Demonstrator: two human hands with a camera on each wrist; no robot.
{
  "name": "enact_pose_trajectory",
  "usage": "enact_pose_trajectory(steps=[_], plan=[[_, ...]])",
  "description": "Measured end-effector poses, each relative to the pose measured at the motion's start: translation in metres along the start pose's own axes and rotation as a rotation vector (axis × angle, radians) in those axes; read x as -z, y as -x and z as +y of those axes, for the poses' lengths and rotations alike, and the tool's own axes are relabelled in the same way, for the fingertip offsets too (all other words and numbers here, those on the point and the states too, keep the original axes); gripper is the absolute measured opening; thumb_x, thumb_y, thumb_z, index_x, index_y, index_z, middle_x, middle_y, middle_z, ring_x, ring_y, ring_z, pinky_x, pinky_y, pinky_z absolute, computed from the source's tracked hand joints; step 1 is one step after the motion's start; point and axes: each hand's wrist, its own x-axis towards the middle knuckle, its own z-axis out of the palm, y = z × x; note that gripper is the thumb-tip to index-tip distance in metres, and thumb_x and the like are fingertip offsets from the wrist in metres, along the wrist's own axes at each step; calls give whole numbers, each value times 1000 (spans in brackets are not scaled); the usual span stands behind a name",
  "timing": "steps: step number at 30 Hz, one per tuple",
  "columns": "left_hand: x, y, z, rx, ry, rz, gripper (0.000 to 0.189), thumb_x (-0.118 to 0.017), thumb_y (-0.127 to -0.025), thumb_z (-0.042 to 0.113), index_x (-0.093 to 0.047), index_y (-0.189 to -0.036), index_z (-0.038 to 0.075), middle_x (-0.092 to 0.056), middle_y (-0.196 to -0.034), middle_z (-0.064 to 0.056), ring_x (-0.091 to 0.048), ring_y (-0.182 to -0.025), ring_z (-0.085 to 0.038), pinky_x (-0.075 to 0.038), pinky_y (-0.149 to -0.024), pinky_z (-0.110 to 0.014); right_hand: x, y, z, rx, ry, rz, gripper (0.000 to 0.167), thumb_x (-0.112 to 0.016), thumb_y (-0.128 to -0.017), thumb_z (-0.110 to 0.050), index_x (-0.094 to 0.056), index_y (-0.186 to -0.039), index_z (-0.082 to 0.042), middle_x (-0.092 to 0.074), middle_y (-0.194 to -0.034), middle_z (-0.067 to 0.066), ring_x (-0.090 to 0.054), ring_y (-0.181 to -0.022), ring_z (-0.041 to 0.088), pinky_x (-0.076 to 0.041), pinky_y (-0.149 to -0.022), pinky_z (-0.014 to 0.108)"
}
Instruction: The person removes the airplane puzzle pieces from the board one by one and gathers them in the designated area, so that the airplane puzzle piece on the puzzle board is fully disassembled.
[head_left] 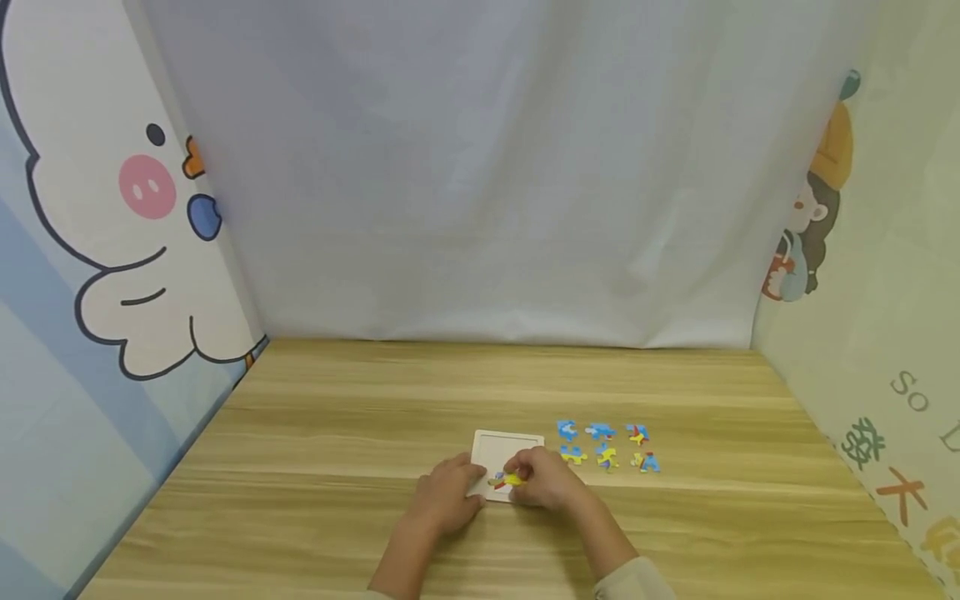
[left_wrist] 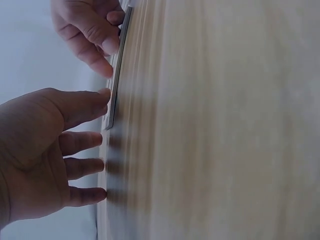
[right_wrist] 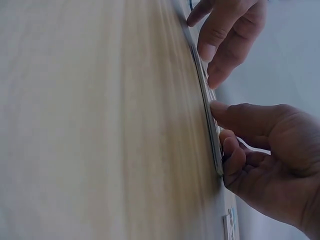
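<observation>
A pale square puzzle tray (head_left: pixel 486 446) lies flat on the table. My left hand (head_left: pixel 444 496) rests at its left side, thumb at the near left corner, fingers fairly straight and touching down in the left wrist view. Over the tray's right part, my right hand (head_left: pixel 547 479) pinches a yellow puzzle piece (head_left: pixel 513 479) low in the tray, beside red and blue bits of picture. In the right wrist view, the right thumb stays at the tray's edge (right_wrist: pixel 211 125) and the other fingers are curled; the piece is hidden there.
Several loose puzzle pieces (head_left: pixel 600 432), blue, yellow and red, lie in two rows right of the tray. The wood-grain table (head_left: pixel 337 400) ends at a white curtain (head_left: pixel 465 183) behind, with printed cartoon panels at left and right.
</observation>
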Motion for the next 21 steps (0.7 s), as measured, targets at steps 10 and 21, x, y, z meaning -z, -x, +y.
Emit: enact_pose_trajectory(steps=[10,21], plan=[[2,-2,-1,1,-8,-22,41,-72,-81,20,-62,-119,7,-51,-129,-17,-44,-118,-39,-41,-82,-62,1,-4,4,42,19,-40,26,-73,-71,-4,-70,-97,-5,-49,-66,-3,-43,-62,12,-37,-54,25],[0,-5,-4,20,-33,-28,46,-73,-78,24,-61,-119,7,-49,-131,-19,-42,-119,-41,-39,-83,-63,-5,-5,-3,32,54,-19,20,-75,-71,-4,-68,-89,-8,-46,-63,-3,-42,-59,11,-36,-51,25]])
